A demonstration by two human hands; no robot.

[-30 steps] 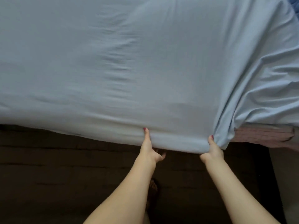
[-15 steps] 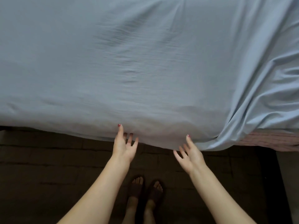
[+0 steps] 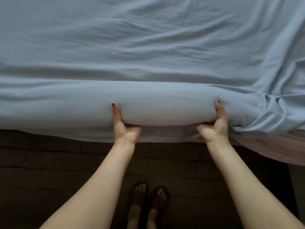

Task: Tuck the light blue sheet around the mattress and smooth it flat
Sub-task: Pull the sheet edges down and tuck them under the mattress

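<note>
The light blue sheet [image 3: 148, 47] covers the mattress across the whole upper view, with long wrinkles over the top. Both hands grip the sheet-covered mattress edge [image 3: 165, 111] and hold it raised as a rounded bulge. My left hand [image 3: 123, 128] has its thumb up on the side and its fingers hidden underneath. My right hand [image 3: 216, 128] holds the same way a little to the right. The sheet bunches into folds at the right corner [image 3: 270, 111]. A strip of pinkish striped mattress [image 3: 280, 146] shows bare below that corner.
A dark tiled floor [image 3: 49, 171] runs along the near side of the bed. My two feet in dark sandals [image 3: 148, 200] stand close to the bed edge, between my forearms.
Both hands let go of the hanging sheet edge, opened briefly, then slid under the mattress edge and lifted it. The view moved closer over the bed.
</note>
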